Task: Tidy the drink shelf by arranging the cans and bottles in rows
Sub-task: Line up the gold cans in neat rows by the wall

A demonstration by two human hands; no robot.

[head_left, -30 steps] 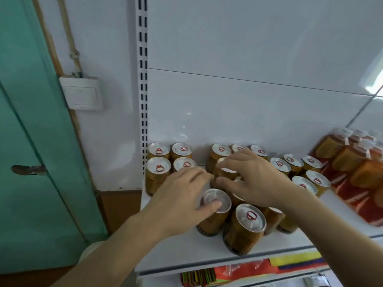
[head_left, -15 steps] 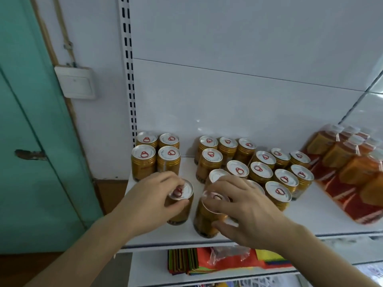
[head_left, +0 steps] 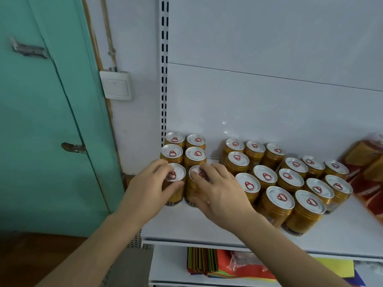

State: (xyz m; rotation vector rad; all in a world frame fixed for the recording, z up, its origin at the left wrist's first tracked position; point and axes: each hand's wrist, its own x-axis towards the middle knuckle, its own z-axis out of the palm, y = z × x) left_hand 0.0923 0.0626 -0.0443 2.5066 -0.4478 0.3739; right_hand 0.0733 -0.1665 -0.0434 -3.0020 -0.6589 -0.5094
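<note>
Both hands grip front cans [head_left: 175,184], the right [head_left: 217,190] covering its can's lid.

Lighting soft, even, rather dim. Faint glare spots on the white back panel [head_left: 224,122]. Wide-angle bending at frame edges. Bottles [head_left: 367,162] at the shelf's right edge blurred; centre acceptably sharp.
</note>
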